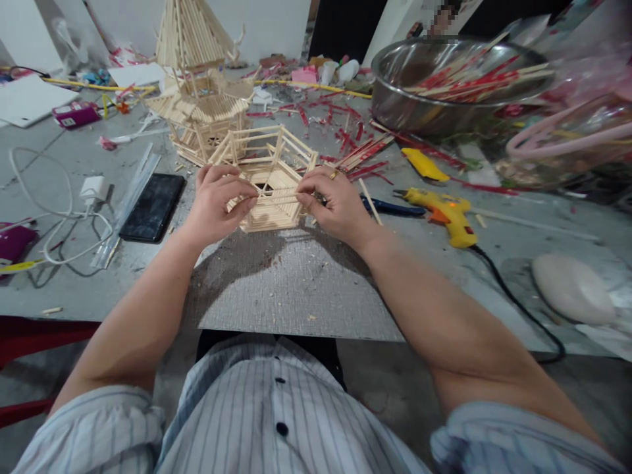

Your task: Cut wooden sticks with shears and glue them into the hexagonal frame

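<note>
In front of me on the table stands a many-sided frame [274, 220] built of pale wooden sticks, with railings round its edge. A thin wooden stick [276, 193] spans the near side of it, pinched at both ends. My left hand [220, 201] closes thumb and fingers on the stick's left end. My right hand [336, 204], with a ring on one finger, pinches the right end. Just behind the frame rises a taller stick-built pagoda [202, 99] with a pointed roof. The fingertips hide the ends of the stick.
Right of my hands lie a yellow glue gun [451, 214], a yellow piece [424, 164] and a blue-handled tool [395, 207]. A metal basin [395, 108] holds sticks in red wrappers. At left are a phone [153, 207], a white charger [95, 189] and cables.
</note>
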`<state>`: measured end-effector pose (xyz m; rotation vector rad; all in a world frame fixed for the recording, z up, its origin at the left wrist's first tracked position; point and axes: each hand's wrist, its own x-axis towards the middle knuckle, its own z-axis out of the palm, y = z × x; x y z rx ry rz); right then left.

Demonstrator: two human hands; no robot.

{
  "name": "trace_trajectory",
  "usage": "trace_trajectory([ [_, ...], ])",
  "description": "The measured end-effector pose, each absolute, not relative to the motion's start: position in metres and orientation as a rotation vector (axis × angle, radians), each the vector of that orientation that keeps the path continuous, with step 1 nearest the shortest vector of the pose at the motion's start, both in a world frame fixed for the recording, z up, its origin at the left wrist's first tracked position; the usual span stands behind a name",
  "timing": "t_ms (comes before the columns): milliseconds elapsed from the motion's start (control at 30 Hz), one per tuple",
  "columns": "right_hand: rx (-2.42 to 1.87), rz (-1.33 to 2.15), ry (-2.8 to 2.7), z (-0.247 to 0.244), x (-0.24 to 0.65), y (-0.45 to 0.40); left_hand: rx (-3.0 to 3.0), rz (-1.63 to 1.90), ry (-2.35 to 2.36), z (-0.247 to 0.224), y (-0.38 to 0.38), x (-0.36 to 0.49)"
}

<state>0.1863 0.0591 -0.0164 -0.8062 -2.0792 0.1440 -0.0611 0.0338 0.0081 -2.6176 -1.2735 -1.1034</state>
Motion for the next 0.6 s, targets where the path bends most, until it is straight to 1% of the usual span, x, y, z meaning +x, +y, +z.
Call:
trace_trajectory([
  [600, -0.780, 0.133, -2.101, -0.0181, 0.1857, 0.0608, -2.560, -1.083, -1.369, 0.0059, 0.0389, -0.0585],
])
